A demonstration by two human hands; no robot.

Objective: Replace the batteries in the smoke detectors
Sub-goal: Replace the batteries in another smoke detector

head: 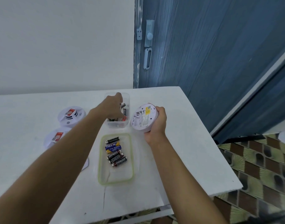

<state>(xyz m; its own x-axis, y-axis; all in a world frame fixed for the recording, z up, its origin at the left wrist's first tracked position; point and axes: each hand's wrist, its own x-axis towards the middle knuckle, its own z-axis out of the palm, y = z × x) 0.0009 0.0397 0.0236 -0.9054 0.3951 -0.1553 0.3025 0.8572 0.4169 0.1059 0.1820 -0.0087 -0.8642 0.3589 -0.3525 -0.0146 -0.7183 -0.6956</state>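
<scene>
Nearest, two bare forearms stretched out over the white table (187, 151). Between them, a shallow green-rimmed tray (100, 159) holding a handful of loose AA batteries (116, 152), laid side by side toward its far end. Left of that, partly behind the left forearm, the near-left detector (55, 138) and just past it the far-left detector (71, 116), both flat on the table, a red patch showing on each. Further out on the right, the right hand (158, 122) curled round the rim of the held detector (143, 118), tilted on edge with its labelled back face and yellow sticker toward the camera; cannot tell whether its lower edge touches the table. Looks light and stiff, moulded plastic, smooth enough at the curved rim to slip, and unlikely to take a drop kindly. Best gripped across the rim as now, thumb and fingers on opposite edges, back face left free for the battery bay. Just beside it, the left hand (113, 105) dipped into the clear tub (127, 97), back of the hand up, fingertips hidden among the tub batteries (124, 110); cannot tell whether pinching one or spread. Cells small, hard, round, apt to roll; best pinched across the middle. Beyond, a white wall and a blue door (219, 46).
</scene>
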